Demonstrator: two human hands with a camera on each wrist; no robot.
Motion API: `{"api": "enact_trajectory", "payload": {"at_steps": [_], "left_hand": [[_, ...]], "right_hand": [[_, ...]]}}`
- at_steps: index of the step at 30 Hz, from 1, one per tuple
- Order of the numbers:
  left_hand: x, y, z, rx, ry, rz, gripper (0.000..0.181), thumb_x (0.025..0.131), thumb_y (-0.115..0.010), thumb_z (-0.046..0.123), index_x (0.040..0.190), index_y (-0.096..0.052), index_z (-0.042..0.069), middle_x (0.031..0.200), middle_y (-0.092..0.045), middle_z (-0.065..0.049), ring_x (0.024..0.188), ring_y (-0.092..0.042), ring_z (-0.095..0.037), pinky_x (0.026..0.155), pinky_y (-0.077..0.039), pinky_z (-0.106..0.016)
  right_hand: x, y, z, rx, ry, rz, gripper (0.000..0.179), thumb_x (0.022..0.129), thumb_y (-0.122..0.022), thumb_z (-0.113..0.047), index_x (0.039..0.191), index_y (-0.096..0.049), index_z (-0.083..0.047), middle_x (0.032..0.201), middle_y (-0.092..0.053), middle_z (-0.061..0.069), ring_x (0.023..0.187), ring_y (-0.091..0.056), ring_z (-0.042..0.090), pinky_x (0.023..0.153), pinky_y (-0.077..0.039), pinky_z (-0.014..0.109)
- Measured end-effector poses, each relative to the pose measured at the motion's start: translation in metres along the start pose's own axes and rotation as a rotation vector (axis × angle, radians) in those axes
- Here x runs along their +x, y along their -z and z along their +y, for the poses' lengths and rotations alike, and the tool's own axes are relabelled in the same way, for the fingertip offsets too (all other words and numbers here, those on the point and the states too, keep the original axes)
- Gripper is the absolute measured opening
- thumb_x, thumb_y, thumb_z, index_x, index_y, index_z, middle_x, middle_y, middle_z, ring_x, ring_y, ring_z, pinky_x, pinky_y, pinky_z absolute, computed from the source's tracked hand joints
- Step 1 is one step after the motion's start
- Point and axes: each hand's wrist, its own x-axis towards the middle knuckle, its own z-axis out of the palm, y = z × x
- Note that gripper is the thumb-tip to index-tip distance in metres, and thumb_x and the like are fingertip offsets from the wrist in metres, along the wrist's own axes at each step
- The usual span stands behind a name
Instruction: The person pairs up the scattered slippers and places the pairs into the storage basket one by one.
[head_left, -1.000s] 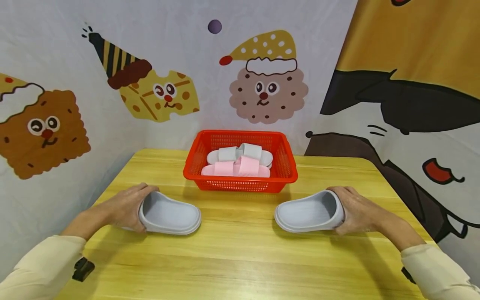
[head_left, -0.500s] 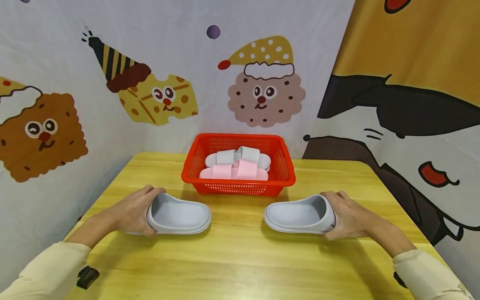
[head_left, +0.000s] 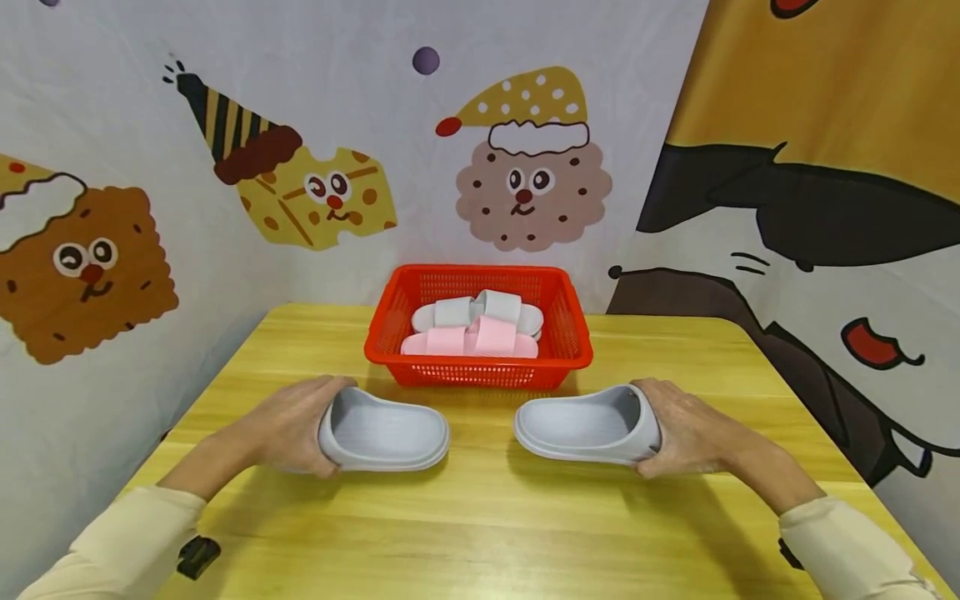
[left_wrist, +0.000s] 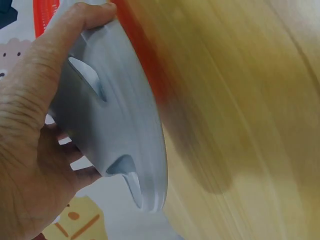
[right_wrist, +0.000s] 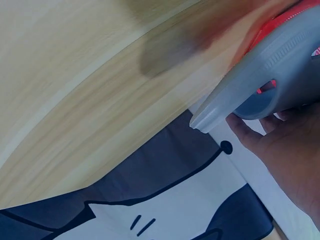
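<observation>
My left hand [head_left: 296,425] grips a light grey slipper [head_left: 393,433] by its closed upper, with the heel pointing toward the middle. In the left wrist view the thumb lies over one side of the grey slipper [left_wrist: 117,110], whose upper has cut-outs, and several fingers show beyond it. Opposite, my right hand [head_left: 690,429] holds the matching grey slipper [head_left: 581,427] the same way, its heel facing left. The right wrist view shows fingers under that slipper [right_wrist: 250,75]. Both slippers appear held above the wooden table [head_left: 480,533], with a gap between their heels.
Behind the slippers, a red plastic basket [head_left: 480,373] stands at the table's back. It holds white slippers [head_left: 453,312] and pink slippers [head_left: 495,337]. A curtain [head_left: 337,50] with cartoon prints hangs around the table.
Both hands have moved inward with their grey slippers, the left one to the right and the right one to the left. The gap between the slippers has narrowed. The basket stays put.
</observation>
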Motion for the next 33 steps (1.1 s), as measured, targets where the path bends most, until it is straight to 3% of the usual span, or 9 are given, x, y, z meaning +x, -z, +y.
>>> {"api": "enact_trajectory", "payload": {"at_steps": [5,11,17,27,33], "left_hand": [[0.003,-0.006,0.004,-0.005,0.008,0.003,0.102,0.056,-0.091,0.051,0.138,-0.048,0.008,0.119,-0.061,-0.001,0.101,-0.06,-0.02,0.084,-0.053,-0.043],[0.008,-0.007,0.016,-0.025,0.031,0.003,0.091,0.057,-0.09,0.054,0.129,-0.054,0.011,0.11,-0.062,0.004,0.093,-0.059,-0.015,0.077,-0.053,-0.038],[0.017,-0.007,0.025,-0.017,0.003,0.0,0.088,0.059,-0.09,0.051,0.13,-0.059,0.01,0.114,-0.064,0.003,0.098,-0.06,-0.017,0.084,-0.053,-0.043],[0.024,-0.01,0.036,-0.072,0.014,-0.047,0.091,0.06,-0.092,0.046,0.135,-0.058,0.006,0.122,-0.065,-0.004,0.103,-0.062,-0.023,0.088,-0.053,-0.046],[0.029,-0.014,0.041,-0.047,0.002,-0.022,0.094,0.059,-0.09,0.05,0.136,-0.057,0.007,0.124,-0.064,-0.003,0.105,-0.061,-0.022,0.091,-0.052,-0.047]], "right_hand": [[0.001,0.0,-0.004,0.034,-0.012,-0.015,0.096,0.058,-0.093,-0.047,0.132,-0.049,-0.006,0.117,-0.057,0.001,0.098,-0.055,0.015,0.077,-0.052,0.038],[0.005,-0.003,-0.008,0.035,-0.018,-0.019,0.096,0.059,-0.093,-0.047,0.133,-0.049,-0.006,0.117,-0.057,0.001,0.098,-0.055,0.015,0.077,-0.051,0.037],[0.009,-0.009,-0.014,0.017,-0.005,-0.01,0.096,0.058,-0.091,-0.052,0.132,-0.051,-0.008,0.114,-0.057,-0.001,0.097,-0.054,0.014,0.076,-0.05,0.035],[0.022,-0.016,-0.036,0.0,0.01,-0.015,0.095,0.063,-0.086,-0.057,0.137,-0.05,-0.011,0.116,-0.057,-0.004,0.101,-0.053,0.014,0.076,-0.048,0.037],[0.028,-0.018,-0.044,-0.012,0.01,-0.019,0.094,0.062,-0.086,-0.058,0.137,-0.049,-0.014,0.115,-0.056,-0.007,0.102,-0.052,0.013,0.075,-0.046,0.038]]}}
